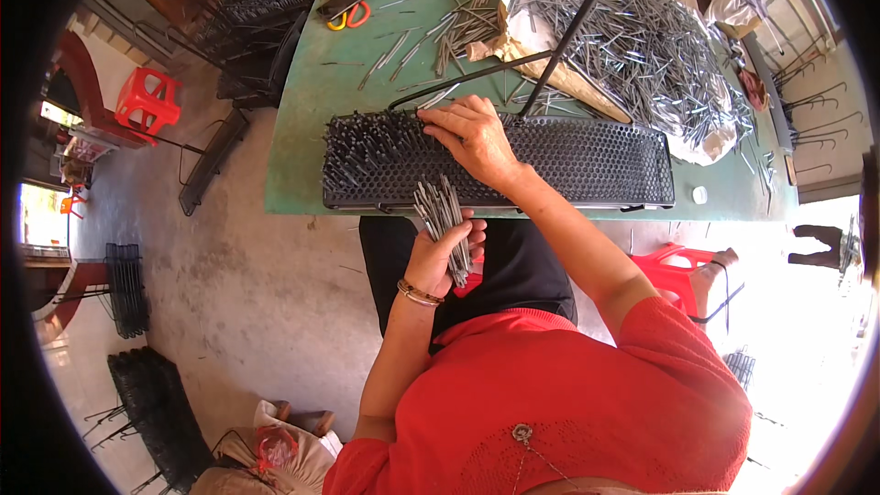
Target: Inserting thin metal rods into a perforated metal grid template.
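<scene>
A long black perforated rack [587,160] lies along the near edge of the green table. Dark thin rods [371,142] stand packed upright in the holes of its left part, while the holes to the right show bare. My left hand [440,252] is closed round a bundle of thin grey metal rods [440,211], held just in front of the rack. Over the rack, at the edge of the filled part, my right hand [472,137] has its fingers bent and pinched together; whatever is between the fingertips is too small to make out.
On the green table [307,128], a large heap of loose rods [632,46] lies on paper wrapping. A black bar [587,14] rises slanting behind the rack. Scissors [348,16] and a phone [353,0] lie far left. Red stools [148,103] [674,275] stand on the floor.
</scene>
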`<state>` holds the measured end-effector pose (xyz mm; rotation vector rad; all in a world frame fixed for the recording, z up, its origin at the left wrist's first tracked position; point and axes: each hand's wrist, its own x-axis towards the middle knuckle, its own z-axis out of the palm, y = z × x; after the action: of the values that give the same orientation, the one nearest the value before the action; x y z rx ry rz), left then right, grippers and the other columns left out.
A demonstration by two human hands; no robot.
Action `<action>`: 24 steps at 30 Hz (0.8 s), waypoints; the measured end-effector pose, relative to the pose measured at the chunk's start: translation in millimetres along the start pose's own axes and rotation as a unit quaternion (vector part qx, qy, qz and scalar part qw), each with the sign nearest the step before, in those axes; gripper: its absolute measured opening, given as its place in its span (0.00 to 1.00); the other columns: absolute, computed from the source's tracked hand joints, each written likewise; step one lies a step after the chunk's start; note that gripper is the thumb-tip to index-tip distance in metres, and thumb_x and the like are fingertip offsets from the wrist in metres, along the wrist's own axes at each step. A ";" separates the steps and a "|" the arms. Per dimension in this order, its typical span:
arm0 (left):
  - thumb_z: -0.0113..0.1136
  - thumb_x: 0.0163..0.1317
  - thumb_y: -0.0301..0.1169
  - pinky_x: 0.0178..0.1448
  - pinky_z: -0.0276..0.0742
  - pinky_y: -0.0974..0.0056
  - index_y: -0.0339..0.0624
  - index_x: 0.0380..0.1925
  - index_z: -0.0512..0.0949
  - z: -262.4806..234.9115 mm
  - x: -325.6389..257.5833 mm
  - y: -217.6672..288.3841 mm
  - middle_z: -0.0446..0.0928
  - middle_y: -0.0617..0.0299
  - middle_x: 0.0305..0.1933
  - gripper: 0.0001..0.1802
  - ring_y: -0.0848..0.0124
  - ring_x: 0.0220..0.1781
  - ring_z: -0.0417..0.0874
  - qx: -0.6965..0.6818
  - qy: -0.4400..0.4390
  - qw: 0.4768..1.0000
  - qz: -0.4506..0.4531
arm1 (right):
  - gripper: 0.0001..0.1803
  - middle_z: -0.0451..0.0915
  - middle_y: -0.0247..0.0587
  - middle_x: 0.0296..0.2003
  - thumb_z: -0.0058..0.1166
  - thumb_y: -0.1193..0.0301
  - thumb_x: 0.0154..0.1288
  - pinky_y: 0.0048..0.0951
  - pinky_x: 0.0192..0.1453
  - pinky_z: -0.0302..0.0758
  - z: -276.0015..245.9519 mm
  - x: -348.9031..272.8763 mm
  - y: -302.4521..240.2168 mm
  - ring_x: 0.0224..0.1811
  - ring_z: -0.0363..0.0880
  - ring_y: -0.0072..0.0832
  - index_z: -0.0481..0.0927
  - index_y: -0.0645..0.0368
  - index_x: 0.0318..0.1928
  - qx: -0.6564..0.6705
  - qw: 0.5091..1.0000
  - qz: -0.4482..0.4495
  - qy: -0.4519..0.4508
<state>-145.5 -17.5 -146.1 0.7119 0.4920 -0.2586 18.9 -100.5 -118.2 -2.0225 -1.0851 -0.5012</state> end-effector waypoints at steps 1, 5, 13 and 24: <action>0.57 0.61 0.25 0.36 0.80 0.65 0.38 0.45 0.74 0.2 -0.2 0.4 0.80 0.55 0.38 0.12 0.68 0.36 0.82 0.002 0.005 1.000 0.000 | 0.14 0.80 0.34 0.35 0.60 0.71 0.57 0.33 0.48 0.68 1.5 -0.2 0.2 0.40 0.74 0.34 0.81 0.55 0.45 0.003 1.000 -0.005 0.010; 0.57 0.61 0.25 0.36 0.80 0.65 0.38 0.45 0.74 0.9 -0.4 0.8 0.80 0.55 0.38 0.12 0.69 0.36 0.82 0.001 -0.002 1.000 0.002 | 0.14 0.80 0.35 0.37 0.59 0.72 0.56 0.34 0.47 0.68 2.4 -4.2 1.9 0.40 0.74 0.34 0.81 0.56 0.45 0.010 1.000 -0.019 0.012; 0.58 0.61 0.25 0.35 0.81 0.65 0.37 0.46 0.73 1.0 1.0 -0.2 0.80 0.54 0.39 0.13 0.69 0.35 0.82 0.016 -0.010 1.000 -0.003 | 0.14 0.78 0.35 0.37 0.58 0.75 0.53 0.34 0.45 0.67 1.4 1.2 1.0 0.40 0.72 0.34 0.82 0.56 0.43 -0.001 0.999 -0.032 0.000; 0.58 0.61 0.27 0.36 0.81 0.66 0.38 0.48 0.73 -3.4 -0.4 -0.8 0.80 0.55 0.39 0.14 0.71 0.36 0.81 0.041 -0.013 0.999 0.002 | 0.07 0.77 0.36 0.31 0.61 0.73 0.53 0.34 0.42 0.68 -21.2 -2.2 -4.2 0.37 0.72 0.36 0.82 0.56 0.34 -0.038 0.999 0.013 0.003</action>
<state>-147.3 -15.7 -148.6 0.7876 0.4568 -0.2857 14.6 -116.8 -104.4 -2.0973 -1.0486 -0.5433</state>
